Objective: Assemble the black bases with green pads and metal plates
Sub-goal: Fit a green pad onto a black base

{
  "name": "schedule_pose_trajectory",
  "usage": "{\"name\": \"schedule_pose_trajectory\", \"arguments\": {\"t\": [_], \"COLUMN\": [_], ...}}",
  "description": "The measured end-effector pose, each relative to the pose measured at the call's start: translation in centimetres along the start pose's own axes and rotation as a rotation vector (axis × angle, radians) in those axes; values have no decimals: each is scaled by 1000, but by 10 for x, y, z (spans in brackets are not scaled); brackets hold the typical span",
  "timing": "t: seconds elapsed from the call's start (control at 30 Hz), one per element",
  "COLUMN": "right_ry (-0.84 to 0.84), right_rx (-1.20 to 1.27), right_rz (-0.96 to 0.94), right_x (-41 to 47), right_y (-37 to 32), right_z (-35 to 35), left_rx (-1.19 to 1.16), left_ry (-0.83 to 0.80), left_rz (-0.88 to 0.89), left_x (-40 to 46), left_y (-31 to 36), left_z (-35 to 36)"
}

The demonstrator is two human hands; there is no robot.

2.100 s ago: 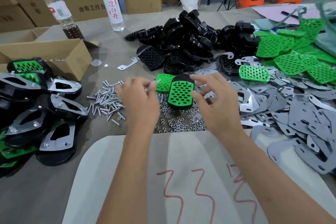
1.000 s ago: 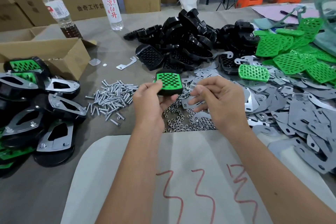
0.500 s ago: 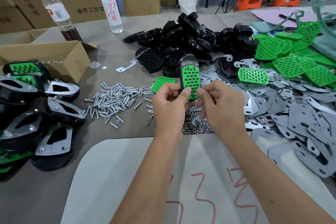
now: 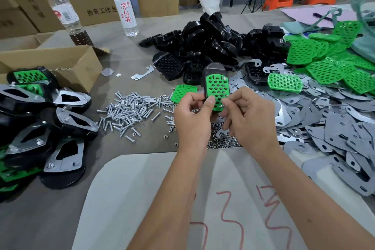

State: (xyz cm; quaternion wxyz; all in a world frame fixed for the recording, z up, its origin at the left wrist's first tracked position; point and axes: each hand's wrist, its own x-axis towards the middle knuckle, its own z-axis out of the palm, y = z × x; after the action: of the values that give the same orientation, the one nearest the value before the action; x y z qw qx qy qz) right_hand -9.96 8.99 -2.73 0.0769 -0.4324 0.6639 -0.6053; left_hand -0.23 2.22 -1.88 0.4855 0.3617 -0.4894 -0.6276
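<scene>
A: Where is the workpiece?

B: Held upright above the tabletop (image 4: 125, 55), over the pile of nuts (image 4: 221, 142). It is a black base (image 4: 214, 68) with a green pad (image 4: 217, 90) seated in its face. The left hand (image 4: 192, 122) grips its lower end, thumb pressed on the pad. The right hand (image 4: 250, 119) is closed in a pinch at the pad's lower right corner, where a small screw (image 4: 221, 105) shows between the fingertips. Another screw head sits at the pad's upper right corner.

A: How will the part handle?

B: By my judgement: light, and the base rigid moulded plastic. The perforated pad looks thin and probably flexes, so pressing on its centre may bow it. Hold the base by its edges or lower end, as the left hand does, leaving the corner holes free.

A: And the fasteners?

B: Small, smooth and easily dropped. Pinch each by the shank near the head. Spares lie in the screw pile (image 4: 129, 109), left of the hands.

A: What parts remain?

B: Loose black bases (image 4: 205, 40) are heaped behind, green pads (image 4: 324, 61) to the right, metal plates (image 4: 334, 128) spread beneath them. The plates look thin and stiff with cut edges; lift them by the flat faces. Finished units (image 4: 60, 128) are stacked at far left, beside a carton (image 4: 60, 61).
</scene>
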Motion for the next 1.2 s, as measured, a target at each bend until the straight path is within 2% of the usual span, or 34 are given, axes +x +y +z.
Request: {"name": "schedule_pose_trajectory", "arguments": {"t": [0.1, 0.27, 0.37, 0.43, 0.53, 0.63, 0.73, 0.83, 0.93, 1.07, 1.13, 1.2], "right_ry": [14, 43, 75, 53, 58, 51, -89, -168, -123, -109, -129, -157], "right_rx": [-87, -355, -383, -312, 5, 172, 349, 550, 585, 529, 464, 400], "right_rz": [-33, -216, -213, -151, 28, 167, 332, 353, 338, 378, 385, 401], "right_x": [0, -1, -4, -4, -1, 2, 6, 8, 8, 8, 7, 6], "right_y": [0, -6, -9, -9, -9, -7, -2, 1, 3, 1, 0, -1], "right_z": [1, 6, 11, 11, 4, -2, -5, -7, -10, -7, -6, -5], "left_rx": [3, -3, 65, 88, -39, -110, -153, -91, 81, 198, 281, 414], "left_ry": [6, 21, 59, 60, 23, 43, 56, 3, -85, -154, -155, -60], "left_rz": [-2, -25, 40, 76, 12, -29, -68, -43, 38, 74, 118, 163], "left_x": [0, -1, -2, -3, -6, -3, -1, -3, 2, 5, 7, 12], "left_y": [-3, -6, -8, -6, 0, 4, 8, 11, 16, 20, 21, 25], "left_z": [0, 0, 0, 1, 4, 4, 2, 0, -9, -21, -26, -35]}}
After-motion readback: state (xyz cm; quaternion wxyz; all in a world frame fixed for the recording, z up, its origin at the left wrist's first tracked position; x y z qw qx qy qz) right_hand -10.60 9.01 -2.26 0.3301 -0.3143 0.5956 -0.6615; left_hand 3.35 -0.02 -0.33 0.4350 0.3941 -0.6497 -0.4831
